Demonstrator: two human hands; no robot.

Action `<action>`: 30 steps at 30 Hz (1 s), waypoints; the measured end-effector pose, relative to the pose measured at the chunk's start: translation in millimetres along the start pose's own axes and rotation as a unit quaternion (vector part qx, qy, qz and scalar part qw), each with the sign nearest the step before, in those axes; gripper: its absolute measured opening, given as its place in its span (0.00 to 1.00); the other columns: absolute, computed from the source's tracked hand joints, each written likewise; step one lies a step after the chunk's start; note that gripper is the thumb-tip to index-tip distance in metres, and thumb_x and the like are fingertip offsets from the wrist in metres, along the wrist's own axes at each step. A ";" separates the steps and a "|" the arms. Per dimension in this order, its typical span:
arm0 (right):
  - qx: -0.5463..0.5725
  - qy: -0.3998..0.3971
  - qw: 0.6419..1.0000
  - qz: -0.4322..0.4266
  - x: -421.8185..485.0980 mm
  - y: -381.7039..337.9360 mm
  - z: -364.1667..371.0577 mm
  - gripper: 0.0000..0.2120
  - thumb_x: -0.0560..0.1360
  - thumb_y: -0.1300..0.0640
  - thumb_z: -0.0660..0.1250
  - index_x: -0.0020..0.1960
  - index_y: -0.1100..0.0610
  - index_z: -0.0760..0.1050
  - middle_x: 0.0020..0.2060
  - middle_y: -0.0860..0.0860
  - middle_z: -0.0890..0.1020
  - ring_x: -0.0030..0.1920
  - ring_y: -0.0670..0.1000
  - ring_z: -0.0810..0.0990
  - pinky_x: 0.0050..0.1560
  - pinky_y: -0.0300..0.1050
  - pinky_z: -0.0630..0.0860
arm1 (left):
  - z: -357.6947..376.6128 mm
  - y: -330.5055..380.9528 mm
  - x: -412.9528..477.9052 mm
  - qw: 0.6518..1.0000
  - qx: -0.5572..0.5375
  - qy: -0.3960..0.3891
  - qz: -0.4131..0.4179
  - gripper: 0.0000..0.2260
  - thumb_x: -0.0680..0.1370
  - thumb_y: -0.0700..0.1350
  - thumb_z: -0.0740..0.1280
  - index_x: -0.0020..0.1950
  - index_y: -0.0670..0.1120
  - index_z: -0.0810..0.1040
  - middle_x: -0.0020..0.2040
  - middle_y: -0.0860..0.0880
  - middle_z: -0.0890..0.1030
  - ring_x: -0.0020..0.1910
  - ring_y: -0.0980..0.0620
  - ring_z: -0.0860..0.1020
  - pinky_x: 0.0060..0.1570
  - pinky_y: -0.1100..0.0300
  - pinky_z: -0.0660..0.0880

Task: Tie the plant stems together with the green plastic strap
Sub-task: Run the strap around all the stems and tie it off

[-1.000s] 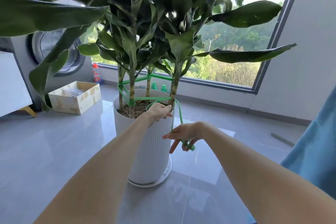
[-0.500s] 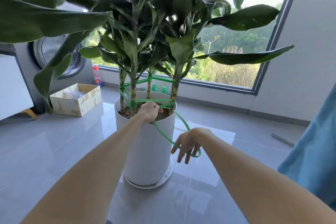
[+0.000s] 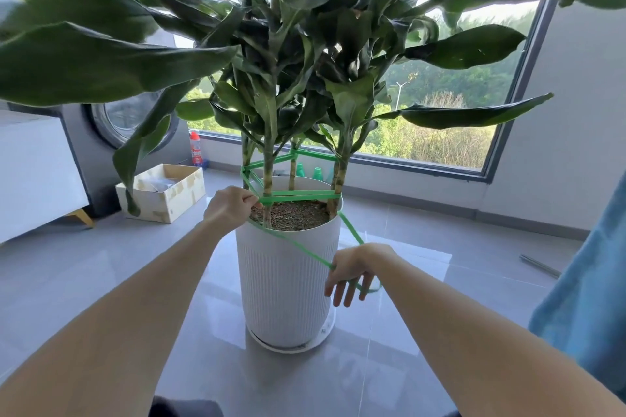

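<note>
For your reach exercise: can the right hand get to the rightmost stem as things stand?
Probably yes: the right hand hangs beside the pot below that stem, nothing between them but the strap it holds.

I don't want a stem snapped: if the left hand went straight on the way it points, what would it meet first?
Likely the nearest stem: the left hand pinches the strap right beside it, pointing across the soil. Depth is unclear, so it might pass in front.

Cardboard box (image 3: 162, 195) beside washing machine (image 3: 79, 154)
</note>
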State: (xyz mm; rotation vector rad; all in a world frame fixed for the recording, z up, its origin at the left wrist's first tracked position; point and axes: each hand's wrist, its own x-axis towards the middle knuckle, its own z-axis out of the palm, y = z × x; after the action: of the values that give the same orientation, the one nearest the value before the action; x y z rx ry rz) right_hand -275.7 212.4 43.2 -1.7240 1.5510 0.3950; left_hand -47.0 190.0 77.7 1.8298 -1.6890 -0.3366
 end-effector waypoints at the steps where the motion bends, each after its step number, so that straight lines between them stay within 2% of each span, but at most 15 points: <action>1: -0.018 0.026 0.999 -0.014 1.0 -1.5 0.5 0.13 0.80 0.57 0.61 0.60 0.62 0.77 0.54 0.55 0.83 0.36 0.47 0.83 0.50 0.48 0.78 | -2.1 0.0 -0.2 1.000 -0.010 0.001 -0.005 0.13 0.81 0.45 0.60 0.48 0.44 0.84 0.46 0.46 0.80 0.41 0.49 0.74 0.38 0.59 0.68; 5: -0.098 0.089 0.991 -0.002 4.5 2.2 -0.5 0.17 0.81 0.53 0.56 0.53 0.60 0.81 0.54 0.54 0.83 0.48 0.49 0.83 0.55 0.46 0.77 | 0.6 6.0 0.9 0.982 -0.180 -0.022 -0.061 0.11 0.81 0.41 0.60 0.52 0.37 0.81 0.50 0.43 0.82 0.39 0.51 0.78 0.36 0.65 0.70; 8: -0.122 0.096 0.987 0.034 -3.6 2.6 1.4 0.23 0.83 0.48 0.51 0.52 0.60 0.81 0.54 0.53 0.83 0.34 0.48 0.79 0.45 0.44 0.74 | 2.3 15.2 1.3 0.916 -0.361 -0.055 -0.167 0.10 0.82 0.39 0.58 0.49 0.36 0.77 0.42 0.43 0.81 0.29 0.55 0.79 0.34 0.63 0.77; 10: -0.081 0.058 0.994 0.045 -5.4 0.7 2.7 0.24 0.83 0.46 0.48 0.46 0.58 0.79 0.56 0.54 0.82 0.35 0.52 0.79 0.43 0.44 0.72 | 3.0 21.6 0.7 0.862 -0.449 -0.076 -0.225 0.12 0.82 0.39 0.56 0.45 0.35 0.75 0.37 0.44 0.78 0.21 0.56 0.76 0.27 0.63 0.76; 12: -0.074 0.052 0.995 0.039 -6.2 -1.1 2.2 0.22 0.83 0.47 0.50 0.50 0.58 0.78 0.58 0.54 0.81 0.42 0.54 0.80 0.45 0.44 0.73 | 6.1 23.9 1.8 0.830 -0.493 -0.079 -0.247 0.13 0.83 0.37 0.54 0.41 0.36 0.72 0.37 0.44 0.75 0.14 0.58 0.66 0.18 0.68 0.68; 13: -0.082 0.059 0.994 0.028 -5.6 -1.1 1.2 0.20 0.82 0.47 0.53 0.55 0.59 0.78 0.58 0.53 0.81 0.45 0.54 0.79 0.46 0.44 0.74 | 7.9 23.0 2.8 0.834 -0.486 -0.078 -0.250 0.13 0.83 0.36 0.54 0.40 0.37 0.71 0.37 0.44 0.75 0.13 0.58 0.62 0.14 0.69 0.62; 15: -0.093 0.076 0.993 -0.002 -4.9 -2.2 -0.6 0.18 0.80 0.50 0.61 0.64 0.59 0.75 0.58 0.52 0.81 0.49 0.52 0.79 0.48 0.44 0.74 | 8.6 20.7 3.8 0.874 -0.408 -0.075 -0.253 0.13 0.83 0.40 0.55 0.42 0.39 0.74 0.35 0.48 0.72 0.17 0.57 0.58 0.14 0.69 0.55; 17: -0.074 0.076 0.994 -0.021 -2.6 -5.0 -1.1 0.23 0.76 0.54 0.68 0.69 0.57 0.70 0.60 0.52 0.78 0.57 0.54 0.79 0.54 0.45 0.76 | 5.5 19.8 0.4 0.916 -0.311 -0.070 -0.245 0.11 0.81 0.44 0.60 0.52 0.38 0.77 0.34 0.48 0.67 0.26 0.54 0.64 0.21 0.66 0.63; 18: -0.055 0.069 0.996 -0.023 -0.8 -7.0 -1.4 0.27 0.75 0.56 0.70 0.72 0.55 0.66 0.63 0.52 0.76 0.61 0.54 0.77 0.60 0.48 0.74 | 5.0 17.8 0.3 0.928 -0.283 -0.061 -0.233 0.12 0.80 0.43 0.61 0.58 0.37 0.76 0.36 0.47 0.68 0.34 0.52 0.70 0.30 0.63 0.70; 19: -0.032 0.062 0.997 -0.027 0.4 -9.2 -1.5 0.31 0.74 0.58 0.71 0.73 0.54 0.63 0.66 0.52 0.74 0.64 0.54 0.75 0.64 0.51 0.72 | 4.4 14.7 0.8 0.937 -0.270 -0.051 -0.215 0.14 0.79 0.43 0.62 0.61 0.36 0.75 0.40 0.46 0.70 0.45 0.48 0.74 0.43 0.59 0.73; 21: 0.025 0.056 0.997 -0.040 2.1 -14.7 -3.3 0.33 0.73 0.62 0.71 0.74 0.54 0.61 0.68 0.53 0.73 0.66 0.54 0.73 0.66 0.53 0.70 | 2.2 8.1 -0.4 0.953 -0.256 -0.042 -0.154 0.15 0.78 0.44 0.65 0.62 0.39 0.76 0.53 0.43 0.77 0.58 0.46 0.72 0.53 0.57 0.68; 22: 0.060 0.060 0.995 -0.050 4.7 -18.1 -4.9 0.32 0.73 0.64 0.69 0.74 0.55 0.62 0.68 0.53 0.73 0.66 0.54 0.73 0.66 0.53 0.70 | 0.6 5.0 -0.9 0.962 -0.242 -0.044 -0.121 0.15 0.77 0.47 0.67 0.62 0.43 0.78 0.59 0.43 0.76 0.60 0.46 0.71 0.55 0.57 0.68; 24: 0.140 0.087 0.984 -0.070 9.1 -23.5 -8.7 0.28 0.74 0.67 0.65 0.72 0.56 0.65 0.66 0.52 0.75 0.59 0.52 0.77 0.62 0.51 0.73 | -2.9 1.0 -1.1 0.976 -0.199 -0.049 -0.068 0.15 0.74 0.51 0.71 0.58 0.48 0.81 0.63 0.44 0.75 0.59 0.48 0.72 0.54 0.59 0.68; 27: 0.334 0.183 0.921 -0.084 19.5 -29.0 -13.6 0.16 0.77 0.66 0.61 0.64 0.59 0.71 0.53 0.53 0.81 0.40 0.49 0.77 0.47 0.45 0.76 | -5.2 -2.0 2.3 0.988 -0.148 -0.027 -0.043 0.16 0.70 0.56 0.73 0.55 0.52 0.82 0.63 0.46 0.75 0.58 0.48 0.73 0.53 0.58 0.70; 30: 0.525 0.310 0.790 -0.064 33.8 -29.1 -16.2 0.13 0.77 0.68 0.58 0.60 0.61 0.72 0.45 0.55 0.81 0.35 0.49 0.75 0.39 0.43 0.77 | -7.4 1.1 2.8 0.994 -0.105 0.002 -0.028 0.16 0.71 0.58 0.71 0.54 0.53 0.81 0.64 0.46 0.76 0.60 0.46 0.74 0.50 0.58 0.71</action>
State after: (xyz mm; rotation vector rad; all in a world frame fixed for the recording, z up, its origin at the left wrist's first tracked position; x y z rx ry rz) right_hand -245.3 176.1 40.6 -1.0250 1.5556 -1.0516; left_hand -43.2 189.2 84.7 1.7233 -1.5386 -0.5141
